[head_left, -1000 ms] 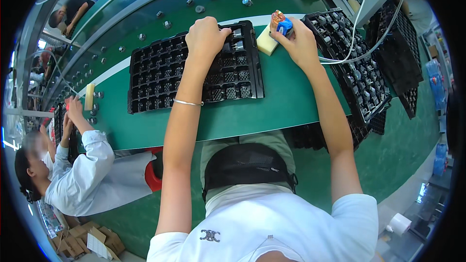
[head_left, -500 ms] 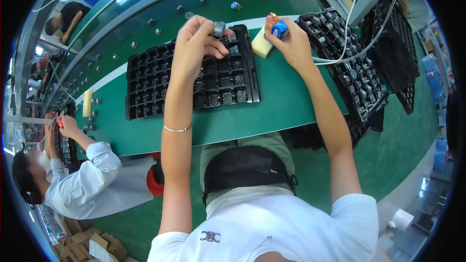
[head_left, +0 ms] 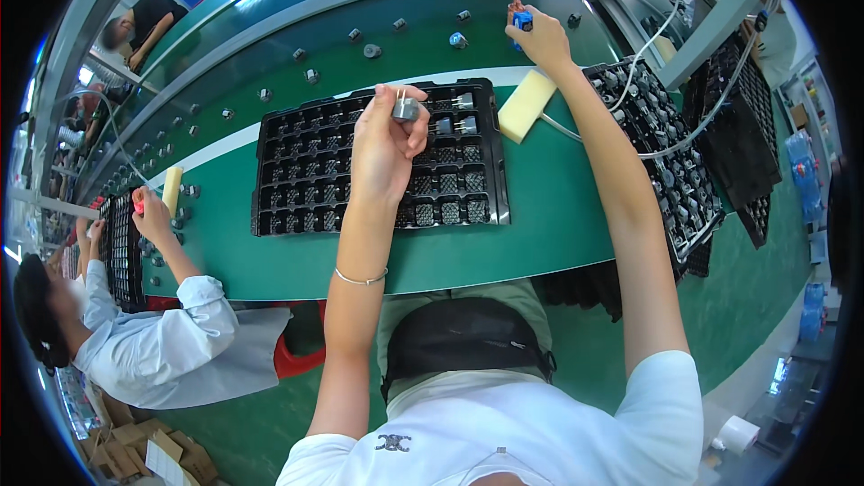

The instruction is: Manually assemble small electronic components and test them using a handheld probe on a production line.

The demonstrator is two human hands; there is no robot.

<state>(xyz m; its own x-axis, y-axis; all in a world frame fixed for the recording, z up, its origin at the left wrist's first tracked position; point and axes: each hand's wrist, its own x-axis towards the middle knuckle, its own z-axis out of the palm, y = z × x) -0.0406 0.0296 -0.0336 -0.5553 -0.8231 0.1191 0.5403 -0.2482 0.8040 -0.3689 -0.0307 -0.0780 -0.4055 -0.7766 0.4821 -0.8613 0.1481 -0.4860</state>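
Note:
My left hand is over the black compartment tray, palm turned up. Its fingers are closed around a small grey cylindrical part with metal pins, the pins pointing upward. Farther forward, at the right of the green belt, my right hand grips a small blue-and-copper-coloured object; its exact kind does not show. Several pinned parts sit in compartments at the tray's upper right. Other visible compartments hold nothing, while my left hand and forearm hide some.
A yellow foam block lies right of the tray, near a white cable. Loose cylindrical parts dot the belt. Filled black trays stand at the right under a metal post. A co-worker sits at the left.
My right hand has reached forward from beside the foam block with the blue-and-copper object. My left hand has turned its palm up and come nearer, still gripping the pinned part. The whole view has shifted.

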